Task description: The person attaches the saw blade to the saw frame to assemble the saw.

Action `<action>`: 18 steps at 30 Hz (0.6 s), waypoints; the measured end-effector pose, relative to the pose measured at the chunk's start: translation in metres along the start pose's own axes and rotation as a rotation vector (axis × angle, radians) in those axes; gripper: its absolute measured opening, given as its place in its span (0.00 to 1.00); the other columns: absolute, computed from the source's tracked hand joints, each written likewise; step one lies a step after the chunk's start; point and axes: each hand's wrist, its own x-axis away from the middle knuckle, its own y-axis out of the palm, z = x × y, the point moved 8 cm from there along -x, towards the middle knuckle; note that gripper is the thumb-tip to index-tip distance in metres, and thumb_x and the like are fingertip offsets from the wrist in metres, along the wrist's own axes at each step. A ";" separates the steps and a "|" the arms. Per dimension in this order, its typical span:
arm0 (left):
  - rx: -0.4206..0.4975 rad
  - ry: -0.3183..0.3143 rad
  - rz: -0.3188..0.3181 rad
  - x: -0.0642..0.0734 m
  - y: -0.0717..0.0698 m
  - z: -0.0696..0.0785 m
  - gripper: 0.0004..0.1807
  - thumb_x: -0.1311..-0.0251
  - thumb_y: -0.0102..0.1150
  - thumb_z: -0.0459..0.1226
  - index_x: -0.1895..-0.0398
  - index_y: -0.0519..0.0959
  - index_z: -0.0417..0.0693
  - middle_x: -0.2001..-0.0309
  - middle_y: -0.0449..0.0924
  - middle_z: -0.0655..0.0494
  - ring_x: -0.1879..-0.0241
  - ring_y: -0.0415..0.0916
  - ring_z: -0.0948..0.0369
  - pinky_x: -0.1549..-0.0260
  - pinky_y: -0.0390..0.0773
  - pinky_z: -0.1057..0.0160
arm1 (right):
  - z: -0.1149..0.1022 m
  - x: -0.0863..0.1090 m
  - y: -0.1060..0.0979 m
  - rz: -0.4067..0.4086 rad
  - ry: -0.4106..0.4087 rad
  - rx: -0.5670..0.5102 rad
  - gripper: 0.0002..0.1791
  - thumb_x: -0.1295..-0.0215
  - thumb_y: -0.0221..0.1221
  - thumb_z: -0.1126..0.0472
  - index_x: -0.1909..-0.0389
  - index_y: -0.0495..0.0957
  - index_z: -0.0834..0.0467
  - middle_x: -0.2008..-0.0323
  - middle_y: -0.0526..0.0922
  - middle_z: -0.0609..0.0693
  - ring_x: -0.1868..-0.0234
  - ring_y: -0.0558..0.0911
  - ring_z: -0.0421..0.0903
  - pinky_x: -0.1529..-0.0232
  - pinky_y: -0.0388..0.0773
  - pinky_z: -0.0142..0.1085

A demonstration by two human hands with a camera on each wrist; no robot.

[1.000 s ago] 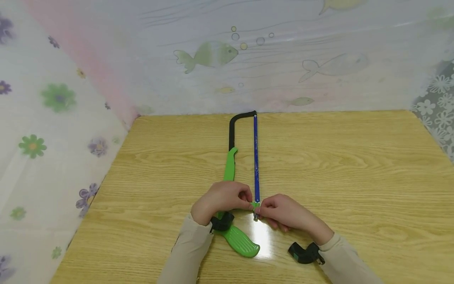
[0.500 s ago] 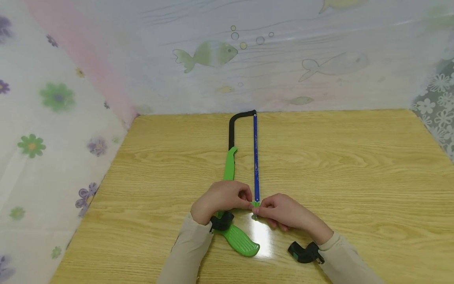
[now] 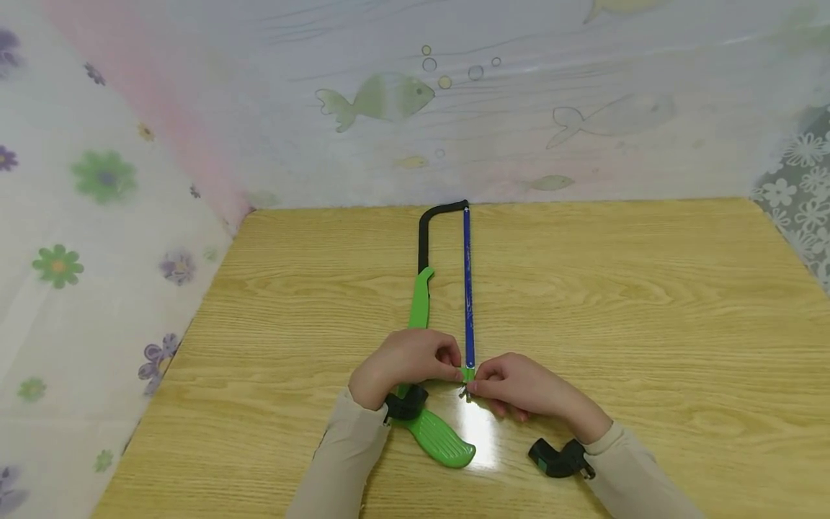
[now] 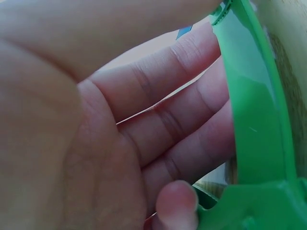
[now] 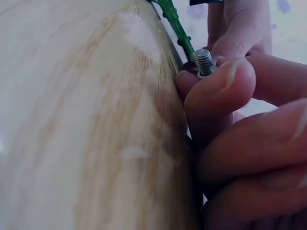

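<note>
A hacksaw (image 3: 420, 303) with a green handle, a black front frame and a blue blade (image 3: 469, 288) lies on the table, front end pointing away. My left hand (image 3: 411, 357) holds its green part near the blade's rear end; in the left wrist view several fingers curl against the green frame (image 4: 254, 105). At that rear end my right hand (image 3: 528, 389) pinches a small metal wing nut (image 3: 465, 393) between thumb and index finger. From the right wrist, a threaded bolt end (image 5: 204, 62) sticks out past the fingertips, which hide most of the nut.
The wood-grain table (image 3: 616, 288) reaches back to a curtain (image 3: 493, 144) printed with fish. A flowered curtain (image 3: 117, 231) hangs on the left. Each wrist wears a black camera mount; the right one (image 3: 558, 459) sits just above the tabletop.
The wing nut has turned at the right fingertips: its wings stand at a different angle now. Both hands and the hacksaw stay nearly in place.
</note>
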 end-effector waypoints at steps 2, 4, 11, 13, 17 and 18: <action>-0.001 0.001 0.001 0.000 0.000 0.000 0.06 0.53 0.61 0.52 0.75 0.75 0.66 0.78 0.72 0.71 0.77 0.68 0.70 0.74 0.67 0.67 | 0.001 0.000 0.000 -0.001 -0.006 0.001 0.17 0.40 0.52 0.45 0.77 0.76 0.54 0.90 0.71 0.46 0.96 0.62 0.38 0.92 0.61 0.33; -0.003 0.002 0.003 0.000 0.000 0.000 0.06 0.53 0.61 0.52 0.76 0.75 0.66 0.78 0.72 0.72 0.77 0.68 0.70 0.75 0.67 0.67 | 0.001 -0.001 -0.001 0.004 -0.005 0.002 0.17 0.40 0.53 0.44 0.78 0.76 0.53 0.90 0.70 0.46 0.96 0.63 0.38 0.92 0.62 0.33; 0.004 0.005 0.001 0.001 0.000 0.000 0.06 0.53 0.61 0.52 0.76 0.75 0.66 0.78 0.73 0.71 0.77 0.68 0.70 0.75 0.67 0.67 | 0.003 -0.002 -0.002 0.032 0.001 0.006 0.18 0.42 0.54 0.43 0.78 0.75 0.53 0.91 0.68 0.45 0.96 0.63 0.38 0.93 0.62 0.32; 0.002 0.004 0.001 0.001 0.000 0.000 0.06 0.53 0.61 0.52 0.76 0.75 0.66 0.78 0.73 0.71 0.77 0.69 0.70 0.74 0.67 0.67 | 0.003 -0.002 -0.003 0.042 0.004 0.009 0.17 0.42 0.54 0.43 0.78 0.75 0.53 0.91 0.67 0.45 0.96 0.62 0.38 0.93 0.62 0.32; 0.002 0.001 0.002 0.001 0.000 0.000 0.06 0.53 0.61 0.51 0.76 0.75 0.66 0.78 0.73 0.72 0.77 0.69 0.70 0.74 0.67 0.66 | 0.003 -0.001 -0.004 0.059 0.015 0.012 0.17 0.43 0.55 0.43 0.77 0.75 0.52 0.91 0.66 0.44 0.96 0.62 0.38 0.93 0.62 0.33; 0.002 0.001 0.003 0.001 0.000 0.000 0.06 0.53 0.61 0.51 0.76 0.75 0.66 0.78 0.73 0.72 0.77 0.69 0.70 0.74 0.67 0.67 | 0.003 -0.001 -0.004 0.064 0.016 0.011 0.16 0.44 0.56 0.43 0.77 0.75 0.52 0.91 0.66 0.44 0.96 0.62 0.38 0.93 0.61 0.33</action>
